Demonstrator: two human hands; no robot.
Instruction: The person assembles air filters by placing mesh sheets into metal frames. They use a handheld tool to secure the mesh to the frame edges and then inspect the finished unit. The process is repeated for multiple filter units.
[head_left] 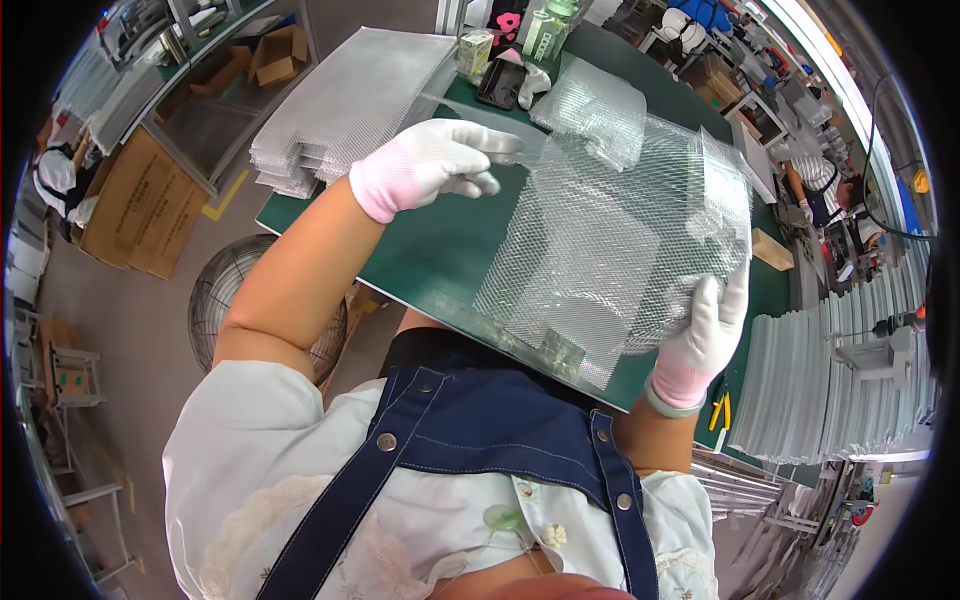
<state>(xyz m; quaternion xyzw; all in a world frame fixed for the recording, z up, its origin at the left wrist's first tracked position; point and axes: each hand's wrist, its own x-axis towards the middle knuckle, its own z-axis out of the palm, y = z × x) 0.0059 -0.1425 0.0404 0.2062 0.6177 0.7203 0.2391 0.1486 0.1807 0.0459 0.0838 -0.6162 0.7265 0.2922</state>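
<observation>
My left hand [440,165], in a white glove with a pink cuff, hovers over the table's left part. Its fingers stretch rightward with gaps between them. A strip of clear film [490,115] passes just behind these fingers; I cannot tell whether they touch it. My right hand [705,335], gloved alike, rests at the near right edge of a silvery mesh sheet [680,180], its thumb and fingers apart and stretched forward. A smaller, whitish mesh piece [600,270] overlaps that sheet toward me. Crumpled bubble wrap [605,105] lies across the sheet's far side.
A stack of mesh sheets [350,90] occupies the green table's [420,255] far left. A black phone [502,82] lies at the back. Yellow-handled pliers [720,410], a wooden block [771,249] and stacked pale panels [800,385] are at right. A round fan [225,300] stands left.
</observation>
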